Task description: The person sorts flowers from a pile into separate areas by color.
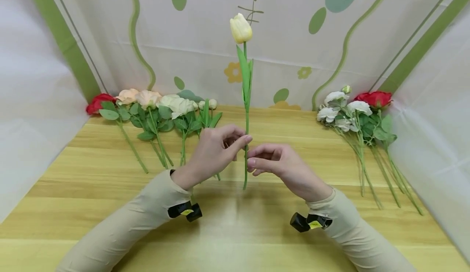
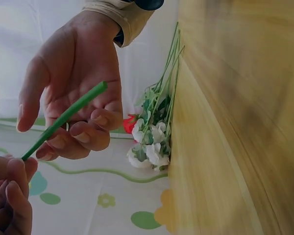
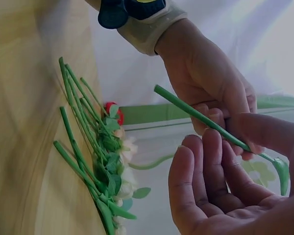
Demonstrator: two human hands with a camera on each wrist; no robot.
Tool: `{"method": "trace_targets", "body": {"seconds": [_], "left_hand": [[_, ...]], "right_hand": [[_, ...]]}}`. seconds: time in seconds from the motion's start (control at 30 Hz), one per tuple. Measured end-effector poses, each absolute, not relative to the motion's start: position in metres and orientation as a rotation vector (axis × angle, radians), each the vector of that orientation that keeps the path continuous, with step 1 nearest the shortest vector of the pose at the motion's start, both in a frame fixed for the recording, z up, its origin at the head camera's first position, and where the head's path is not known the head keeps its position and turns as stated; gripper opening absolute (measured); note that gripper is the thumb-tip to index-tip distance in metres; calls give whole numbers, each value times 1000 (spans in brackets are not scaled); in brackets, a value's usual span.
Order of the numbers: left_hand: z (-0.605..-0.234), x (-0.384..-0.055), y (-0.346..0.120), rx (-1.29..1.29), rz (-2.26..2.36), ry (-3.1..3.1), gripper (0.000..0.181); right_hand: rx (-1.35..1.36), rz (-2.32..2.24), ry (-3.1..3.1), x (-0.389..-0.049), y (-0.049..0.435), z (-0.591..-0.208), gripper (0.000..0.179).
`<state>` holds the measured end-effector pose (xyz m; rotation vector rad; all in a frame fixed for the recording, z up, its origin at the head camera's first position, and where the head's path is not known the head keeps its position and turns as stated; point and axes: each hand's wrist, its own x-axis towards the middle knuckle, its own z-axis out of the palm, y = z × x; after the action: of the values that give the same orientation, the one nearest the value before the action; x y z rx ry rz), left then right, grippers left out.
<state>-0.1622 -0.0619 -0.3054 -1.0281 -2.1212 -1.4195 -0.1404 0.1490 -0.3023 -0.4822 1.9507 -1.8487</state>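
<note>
A pale yellow tulip [image 1: 240, 29] stands upright in the middle of the head view, its green stem [image 1: 246, 174] pointing down over the table. My left hand [image 1: 213, 153] pinches the lower stem between thumb and fingers. Lower down, my right hand [image 1: 288, 168] is around the stem's bottom part, thumb and fingers loosely bent and apart. In the left wrist view the right hand [image 2: 83, 78] has its fingers behind the stem and its thumb away from it. The cut end of the stem [image 3: 176, 101] juts free in the right wrist view.
On the wooden table [image 1: 235, 239], peach roses [image 1: 148, 99], white flowers [image 1: 180, 105] and a red rose [image 1: 99, 102] lie at the left. Small white flowers [image 1: 335, 100] and another red rose [image 1: 374, 99] lie at the right. A patterned cloth [image 1: 205, 31] stands behind.
</note>
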Motion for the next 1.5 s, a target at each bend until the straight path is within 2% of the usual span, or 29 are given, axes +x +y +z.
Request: {"method": "trace_targets", "body": {"seconds": [0.43, 0.73, 1.1, 1.3, 1.5], "left_hand": [[-306, -157, -55, -1066, -1464, -2079, 6], [-299, -162, -63, -1058, -1441, -2238, 13], [-289, -171, -90, -853, -1318, -2459, 16], [-283, -173, -96, -793, -1304, -2533, 19], [-279, -171, -95, -784, -1317, -2604, 20]], "right_hand": [[-476, -1917, 2035, -134, 142, -308, 19], [-610, -1800, 2314, -134, 152, -304, 13], [-310, -1223, 2800, -157, 243, -318, 19], [-133, -948, 2791, -176, 301, -320, 21], [-70, -815, 2739, -190, 331, -324, 21]]}}
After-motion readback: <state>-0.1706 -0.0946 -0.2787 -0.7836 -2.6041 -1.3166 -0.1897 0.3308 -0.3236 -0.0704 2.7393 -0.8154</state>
